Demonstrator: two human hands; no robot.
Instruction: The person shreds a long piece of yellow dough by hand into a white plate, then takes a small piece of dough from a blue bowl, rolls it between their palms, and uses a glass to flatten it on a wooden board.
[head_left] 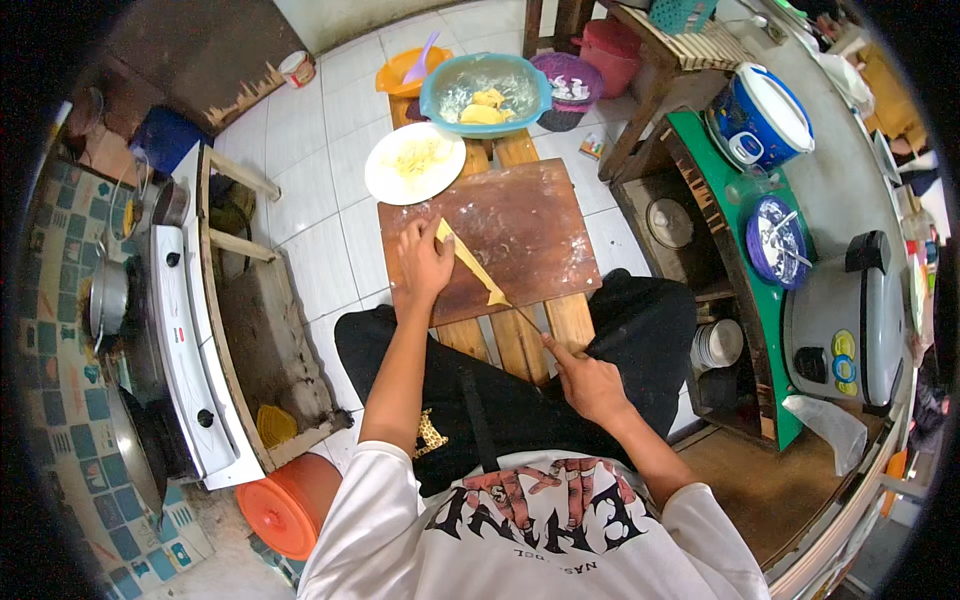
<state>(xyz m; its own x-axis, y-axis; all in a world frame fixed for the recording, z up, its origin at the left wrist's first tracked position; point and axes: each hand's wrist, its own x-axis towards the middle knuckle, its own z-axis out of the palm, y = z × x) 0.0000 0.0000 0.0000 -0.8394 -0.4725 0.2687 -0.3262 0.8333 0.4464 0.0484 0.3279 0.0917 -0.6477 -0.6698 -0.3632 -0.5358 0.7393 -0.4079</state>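
A long, flat strip of yellow dough [468, 262] lies slantwise on a brown wooden board [530, 215] dusted with flour. My left hand [427, 260] is at its far end, with bent fingers holding it down against the board. In my right hand [588, 385] is a knife [524, 318], its fingers wrapped round the handle and its blade tip at the strip's near end. Just beyond the board stands a white plate [388, 178] carrying thin yellow dough strips. Behind it, a light-blue basin [433, 102] contains flour and lumps of yellow dough.
Under the board is a slatted wooden bench [515, 345]. An orange bowl [388, 78] with a purple spoon sits at the far end, near a purple basket [560, 115]. To the left stands a stove [185, 340]; on the right, a green-topped shelf [725, 190] bears a rice cooker [835, 325].
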